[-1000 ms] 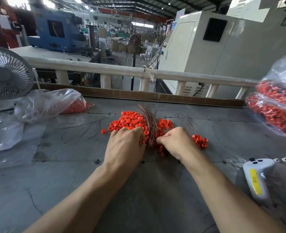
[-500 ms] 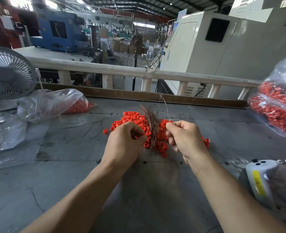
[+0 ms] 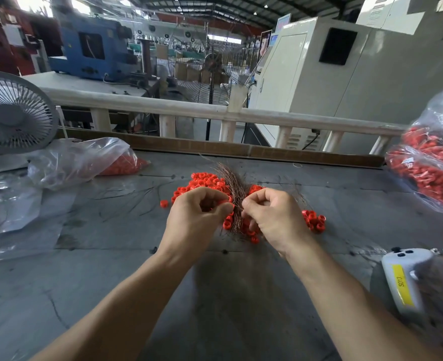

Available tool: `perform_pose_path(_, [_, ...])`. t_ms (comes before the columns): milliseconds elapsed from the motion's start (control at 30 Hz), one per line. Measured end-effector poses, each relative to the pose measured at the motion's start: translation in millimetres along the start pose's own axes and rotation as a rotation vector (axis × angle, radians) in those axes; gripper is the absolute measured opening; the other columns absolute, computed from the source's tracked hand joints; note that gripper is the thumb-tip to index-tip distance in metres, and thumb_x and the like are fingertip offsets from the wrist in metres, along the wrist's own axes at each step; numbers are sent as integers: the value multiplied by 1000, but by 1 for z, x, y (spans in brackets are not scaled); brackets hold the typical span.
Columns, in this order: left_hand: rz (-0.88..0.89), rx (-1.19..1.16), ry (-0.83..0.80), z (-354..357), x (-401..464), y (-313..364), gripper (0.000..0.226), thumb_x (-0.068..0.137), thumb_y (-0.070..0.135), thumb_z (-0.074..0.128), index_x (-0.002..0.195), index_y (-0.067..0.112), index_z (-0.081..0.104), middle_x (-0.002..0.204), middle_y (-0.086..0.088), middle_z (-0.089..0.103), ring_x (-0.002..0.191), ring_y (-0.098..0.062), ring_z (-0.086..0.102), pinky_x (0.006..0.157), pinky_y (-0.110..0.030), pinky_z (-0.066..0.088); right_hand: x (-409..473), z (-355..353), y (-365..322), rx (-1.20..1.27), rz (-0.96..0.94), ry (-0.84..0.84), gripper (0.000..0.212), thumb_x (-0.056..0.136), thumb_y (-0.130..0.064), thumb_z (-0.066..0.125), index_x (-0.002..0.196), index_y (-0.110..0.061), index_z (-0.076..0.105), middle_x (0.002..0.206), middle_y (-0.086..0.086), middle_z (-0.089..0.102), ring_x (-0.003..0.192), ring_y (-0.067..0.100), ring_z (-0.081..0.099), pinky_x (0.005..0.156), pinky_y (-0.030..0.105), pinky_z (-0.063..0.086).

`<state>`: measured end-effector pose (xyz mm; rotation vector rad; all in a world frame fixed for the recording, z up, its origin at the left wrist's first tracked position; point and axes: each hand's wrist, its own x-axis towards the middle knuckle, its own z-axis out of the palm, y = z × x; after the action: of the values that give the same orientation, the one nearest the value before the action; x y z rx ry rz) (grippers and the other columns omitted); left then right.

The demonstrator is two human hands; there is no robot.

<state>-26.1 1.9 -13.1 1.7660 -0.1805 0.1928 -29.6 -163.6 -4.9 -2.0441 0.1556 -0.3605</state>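
- Ring (image 3: 227, 202): pinched between the thumb and curled fingers of the left hand (image 3: 199, 217), at 9 o'clock of the wire bundle (image 3: 234, 186).
- Wire bundle: long axis 12-to-6, lying across the ring pile (image 3: 204, 179) on the table (image 3: 111, 256).
- Right hand (image 3: 274, 217): fingers curled, pinching strands at the bundle's 3 o'clock edge.
- Key relation: the ring lies just beside this pinch, at its 9 o'clock; threading probably needs a strand tip aimed that way.

both bare forearms coming in from the bottom, angling toward each other, left hand (image 3: 198, 217) and right hand (image 3: 276, 217) just beside each other, fingers curled in, thumb and forefinger tips pinched together I think
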Motion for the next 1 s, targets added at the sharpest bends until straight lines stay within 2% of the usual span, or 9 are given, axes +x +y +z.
perform_pose_path(100, [-40,-99,-14,-2,2,-1,11,86,19,82,95,22,76,78,4,77,68,-7,71,58,-17,51,-2,1,-2,-82,-20,27,13,87,-27,72,75,-21,71,65,-5,72,57,10,66,59,30,54])
perform_pose_path(233, [-53,-127,-33,-2,2,-2,13,86,16,81,97,21,75,79,2,77,68,-8,72,56,-18,52,-2,1,-3,-100,-41,100,13,86,-25,73,74,-22,69,66,-7,71,61,10,65,58,30,51])
perform_pose_path(300, [-56,-149,-53,-2,2,-2,15,87,12,80,97,21,75,81,-2,77,70,-11,73,58,-19,52,-1,0,-3,-29,-75,104,9,90,-21,72,83,-25,68,72,-3,73,58,11,64,59,33,55])
perform_pose_path(367, [-45,-156,-64,-1,1,-2,18,87,7,79,98,21,76,82,-5,77,69,-13,72,59,-21,52,-2,0,-4,44,-138,102,15,95,-15,68,96,-30,67,73,-1,72,54,9,63,54,30,53])
perform_pose_path(467, [-27,-204,-86,-3,0,1,24,90,0,73,102,20,77,85,-6,77,70,-14,70,62,-23,56,-3,1,-6,112,-184,139,24,97,-10,62,97,-31,74,71,-5,72,57,11,68,52,29,56])
perform_pose_path(567, [-8,-249,-105,-4,-2,4,28,91,-4,70,107,18,76,89,-4,78,73,-16,70,66,-26,58,-3,1,-6,183,-161,169,24,97,-9,62,101,-26,78,76,-5,76,67,13,74,65,36,64])
perform_pose_path(700, [22,-284,-103,-4,-3,9,28,91,-5,70,108,16,76,90,-6,78,75,-16,69,68,-28,57,-2,1,-8,137,-183,187,27,100,-7,63,121,-17,75,84,-6,76,79,8,75,80,33,64])
perform_pose_path(867, [39,-316,-116,-5,-5,11,25,90,-2,72,108,15,76,90,-6,78,77,-14,70,69,-27,56,-6,-7,-16,30,-323,287,19,97,-10,70,106,-23,79,86,-8,75,78,8,73,79,35,62])
perform_pose_path(1000, [32,-340,-132,-5,-5,12,24,91,-2,70,108,15,73,93,-5,79,79,-14,71,68,-25,55,-10,-17,-24,-128,-538,416,10,94,-13,74,100,-18,81,100,-6,68,88,13,67,79,37,57])
